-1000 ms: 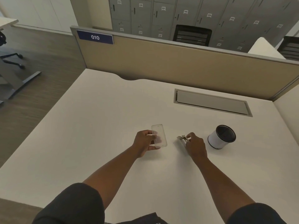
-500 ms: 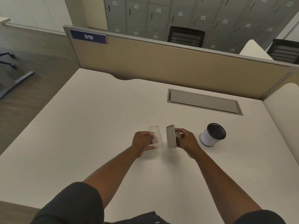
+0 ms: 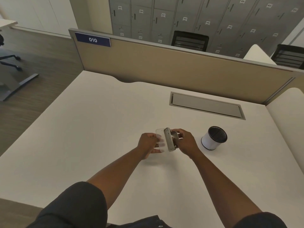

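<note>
My left hand [image 3: 147, 143] grips a clear, translucent plastic cover [image 3: 159, 139], a flat rounded rectangle, held upright just above the white desk [image 3: 92, 129]. My right hand [image 3: 186, 142] grips a small metal hole punch [image 3: 170, 140] by its lever side, its flat grey base plate turned toward the cover. The two pieces touch or nearly touch, edge to edge, between my hands. The fingers of my left hand show through the plastic.
A white cylindrical pen cup [image 3: 213, 138] with a black mesh inside stands to the right of my hands. A grey cable hatch [image 3: 206, 105] is set into the desk behind. A beige partition [image 3: 172, 68] closes the far edge; lockers and chairs lie beyond.
My right hand picked the hole punch up off the desk and turned it upright. It then moved left until the punch met the plastic cover in my left hand.
</note>
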A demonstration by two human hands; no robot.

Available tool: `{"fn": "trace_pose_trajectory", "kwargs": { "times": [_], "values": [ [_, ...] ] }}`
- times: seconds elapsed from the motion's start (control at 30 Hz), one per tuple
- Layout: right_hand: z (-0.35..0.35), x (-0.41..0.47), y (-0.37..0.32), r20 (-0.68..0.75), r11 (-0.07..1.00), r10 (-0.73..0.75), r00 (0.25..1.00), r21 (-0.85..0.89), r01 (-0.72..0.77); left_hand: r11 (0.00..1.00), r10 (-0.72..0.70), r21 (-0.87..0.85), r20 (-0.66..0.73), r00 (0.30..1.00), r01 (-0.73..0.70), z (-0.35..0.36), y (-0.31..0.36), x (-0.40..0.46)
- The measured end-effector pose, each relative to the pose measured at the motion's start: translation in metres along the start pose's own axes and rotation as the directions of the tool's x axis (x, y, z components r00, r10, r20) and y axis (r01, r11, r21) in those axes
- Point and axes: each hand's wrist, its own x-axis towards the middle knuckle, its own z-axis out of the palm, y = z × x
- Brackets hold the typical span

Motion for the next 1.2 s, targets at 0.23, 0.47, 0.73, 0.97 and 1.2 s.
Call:
{"fn": "trace_pose_trajectory", "kwargs": {
  "times": [0.23, 0.47, 0.73, 0.97, 1.2],
  "values": [
    [0.005, -0.006, -0.011, -0.098, 0.981, -0.105, 0.99, -0.176, 0.087, 1.0, -0.004, 0.009, -0.004, 1.0, 0.004, 0.005, 0.001, -0.007],
    [0.014, -0.011, -0.015, -0.151, 0.969, -0.129, 0.98, -0.228, 0.092, 0.999, 0.021, 0.029, 0.021, 1.0, -0.021, 0.011, 0.004, -0.012],
    [0.02, -0.016, -0.016, -0.157, 0.93, -0.12, 0.98, -0.364, 0.056, 0.999, 0.037, 0.036, 0.057, 0.998, -0.039, 0.018, -0.002, -0.014],
    [0.026, -0.02, -0.014, -0.136, 0.869, -0.177, 0.975, -0.486, 0.09, 1.0, 0.015, 0.005, 0.043, 0.999, -0.016, 0.018, -0.002, -0.011],
    [0.029, -0.022, -0.014, -0.123, 0.825, -0.261, 0.957, -0.544, 0.155, 0.991, 0.084, 0.105, -0.055, 0.995, -0.078, 0.019, 0.004, -0.007]
  ]
}}
